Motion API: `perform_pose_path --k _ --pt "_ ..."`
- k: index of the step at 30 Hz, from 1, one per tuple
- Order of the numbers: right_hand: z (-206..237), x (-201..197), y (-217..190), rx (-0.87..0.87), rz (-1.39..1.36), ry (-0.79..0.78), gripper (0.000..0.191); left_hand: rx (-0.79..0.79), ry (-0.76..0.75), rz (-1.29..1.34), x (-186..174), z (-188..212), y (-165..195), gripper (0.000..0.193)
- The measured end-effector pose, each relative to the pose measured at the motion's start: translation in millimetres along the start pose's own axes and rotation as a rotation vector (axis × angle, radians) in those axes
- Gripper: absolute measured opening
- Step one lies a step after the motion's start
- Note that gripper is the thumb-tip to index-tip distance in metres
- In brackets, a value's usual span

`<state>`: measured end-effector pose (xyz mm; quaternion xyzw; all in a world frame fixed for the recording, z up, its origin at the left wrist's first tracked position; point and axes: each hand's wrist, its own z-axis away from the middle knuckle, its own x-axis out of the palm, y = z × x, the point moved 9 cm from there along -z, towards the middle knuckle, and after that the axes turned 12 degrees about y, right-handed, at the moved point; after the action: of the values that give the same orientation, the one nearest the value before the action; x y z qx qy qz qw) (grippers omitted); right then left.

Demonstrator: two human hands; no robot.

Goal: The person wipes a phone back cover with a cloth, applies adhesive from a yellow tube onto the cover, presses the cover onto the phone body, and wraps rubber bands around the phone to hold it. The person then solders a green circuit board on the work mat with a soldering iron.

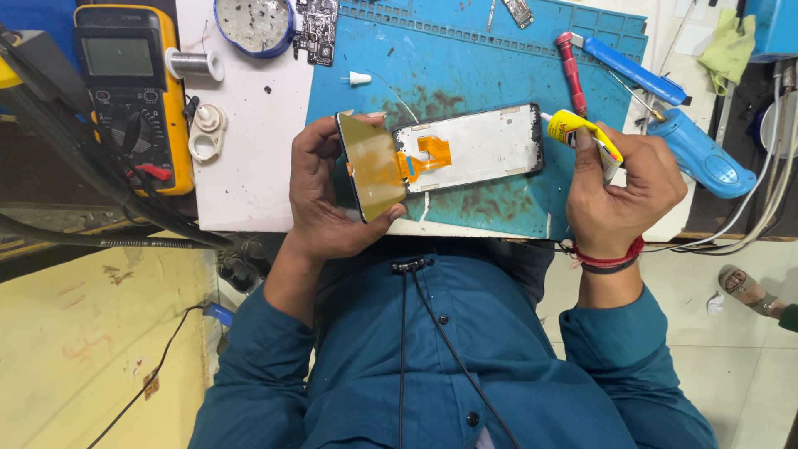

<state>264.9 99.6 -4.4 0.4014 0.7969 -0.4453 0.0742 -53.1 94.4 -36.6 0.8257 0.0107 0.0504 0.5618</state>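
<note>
Teal shirt sleeves frame both hands at the bench edge. Left hand (pixel 320 195) is clamped around a phone screen panel (pixel 371 166), glossy and gold-tinted, tilted up off its white metal phone frame (pixel 475 148); an orange flex ribbon (pixel 426 156) joins the 2 parts. Right hand (pixel 619 187) is closed on a small yellow glue tube (pixel 582 130), its nozzle touching the frame's end. Both lie over a stained blue work mat (pixel 465 58) (rubbery, ridged at the top). A round blue tin (pixel 253 23) holds grey residue beside a yellow multimeter (pixel 129 87)
</note>
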Motion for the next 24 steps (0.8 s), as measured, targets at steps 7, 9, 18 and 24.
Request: perform_pose_path --k 7,9,18,24 --pt "2.2 -3.3 0.5 0.0 0.004 -0.004 0.01 -0.006 0.0 0.012 0.4 -0.5 0.6 0.094" --pt "2.9 -4.3 0.2 -0.004 0.007 -0.004 0.011 -0.003 0.0 0.005 0.6 -0.6 0.6 0.094" --pt "4.4 -5.0 -1.2 -0.005 0.002 -0.015 0.01 0.013 -0.002 -0.011 0.2 -0.5 0.9 0.095" --pt "2.0 -5.0 1.9 0.071 -0.072 -0.038 0.007 0.01 0.0 -0.009 0.4 -0.2 0.4 0.096"
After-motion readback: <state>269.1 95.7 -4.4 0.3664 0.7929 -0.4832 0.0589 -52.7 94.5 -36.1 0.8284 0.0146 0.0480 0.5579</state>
